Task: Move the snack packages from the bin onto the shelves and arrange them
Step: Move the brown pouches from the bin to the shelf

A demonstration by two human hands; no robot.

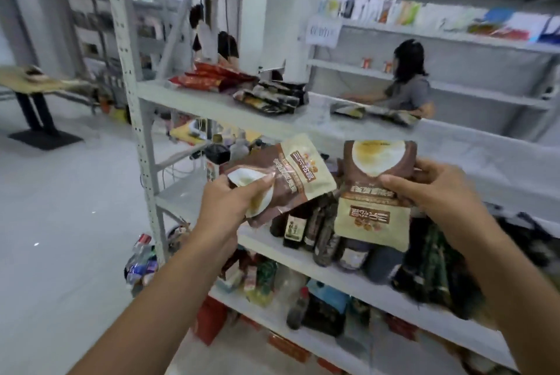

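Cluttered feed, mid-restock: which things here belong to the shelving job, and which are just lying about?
Job: left hand gripping the left pouch; right hand gripping the right pouch; middle shelf with red packages and dark packages laid on it.
Lying about: dark bottles on the lower shelf; table at far left.

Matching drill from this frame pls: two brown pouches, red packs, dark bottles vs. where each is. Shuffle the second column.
Things
1. tilted brown pouch
2. vertical brown pouch
3. red packs
4. dark bottles

Places
A. standing on the lower shelf
B. held in the right hand
C. lying on the upper shelf, left end
D. held in the left hand

Pairs: 1-D, 2-B, 3-C, 4-A
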